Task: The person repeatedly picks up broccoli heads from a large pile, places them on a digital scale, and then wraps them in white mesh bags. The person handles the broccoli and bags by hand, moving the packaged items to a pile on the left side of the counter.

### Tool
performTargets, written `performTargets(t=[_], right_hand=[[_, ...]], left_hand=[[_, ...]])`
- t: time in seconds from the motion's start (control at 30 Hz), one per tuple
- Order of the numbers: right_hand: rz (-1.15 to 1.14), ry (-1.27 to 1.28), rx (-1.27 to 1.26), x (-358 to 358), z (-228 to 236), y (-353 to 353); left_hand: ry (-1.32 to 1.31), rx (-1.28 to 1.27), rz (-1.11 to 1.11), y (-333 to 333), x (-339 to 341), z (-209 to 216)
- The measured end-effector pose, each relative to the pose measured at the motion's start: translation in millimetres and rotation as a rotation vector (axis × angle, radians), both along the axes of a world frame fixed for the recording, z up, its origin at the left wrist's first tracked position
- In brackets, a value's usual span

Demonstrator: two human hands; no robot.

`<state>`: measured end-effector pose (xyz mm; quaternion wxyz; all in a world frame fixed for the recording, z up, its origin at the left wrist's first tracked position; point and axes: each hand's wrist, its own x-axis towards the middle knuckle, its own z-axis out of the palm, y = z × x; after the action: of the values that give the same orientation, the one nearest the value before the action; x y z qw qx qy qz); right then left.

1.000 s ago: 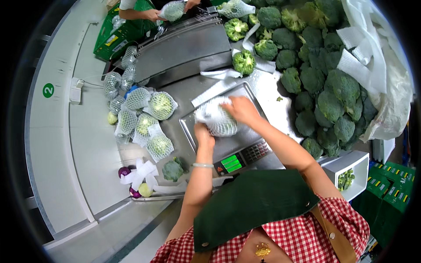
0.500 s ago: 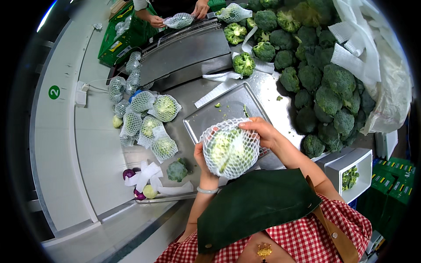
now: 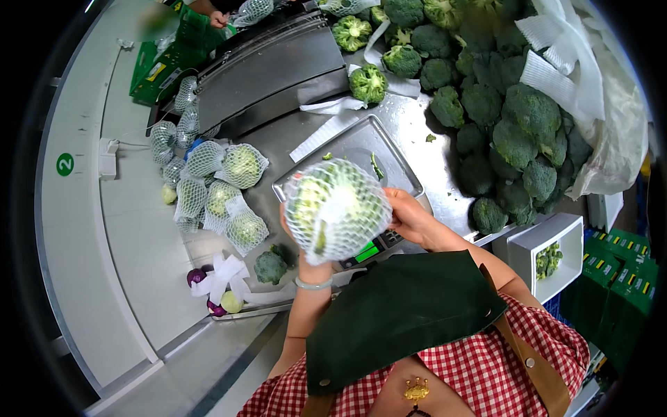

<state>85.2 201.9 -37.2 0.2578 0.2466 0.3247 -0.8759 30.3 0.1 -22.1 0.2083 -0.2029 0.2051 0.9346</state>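
Note:
Between my hands is a broccoli head (image 3: 337, 208) wrapped in white foam netting, its pale cut side turned up. My left hand (image 3: 286, 221) grips its left side from beneath, most of the fingers hidden behind the net. On the right edge, my right hand (image 3: 408, 217) pinches the netting with thumb and fingers. Below the bundle lies a metal tray (image 3: 406, 167) with a few green scraps. A scale's lit green display (image 3: 365, 254) shows just under the netted head.
Netted heads (image 3: 243, 167) cluster left, near a loose broccoli (image 3: 270, 265) and purple cabbages (image 3: 196, 277). Broccoli (image 3: 531, 115) is piled at right, beside a white bin (image 3: 570, 243). A steel machine (image 3: 278, 69) stands ahead; beyond it shows a co-worker's hand (image 3: 219, 19).
The netted broccoli has moved slightly away from me and left in both hands, uncovering the scale's green display. The whole view has shifted, and less of the co-worker shows.

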Motion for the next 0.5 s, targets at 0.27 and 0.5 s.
performTargets(t=[0.27, 0.5], right_hand=[[-0.045, 0.223, -0.073, -34.4, 54.5, 12.4], [-0.160, 0.555, 0.020, -45.7, 86.0, 26.5]], left_hand=[[-0.037, -0.105, -0.136, -0.1, -33.4, -18.3], [-0.093, -0.153, -0.323, -12.3, -32.5, 5.6]])
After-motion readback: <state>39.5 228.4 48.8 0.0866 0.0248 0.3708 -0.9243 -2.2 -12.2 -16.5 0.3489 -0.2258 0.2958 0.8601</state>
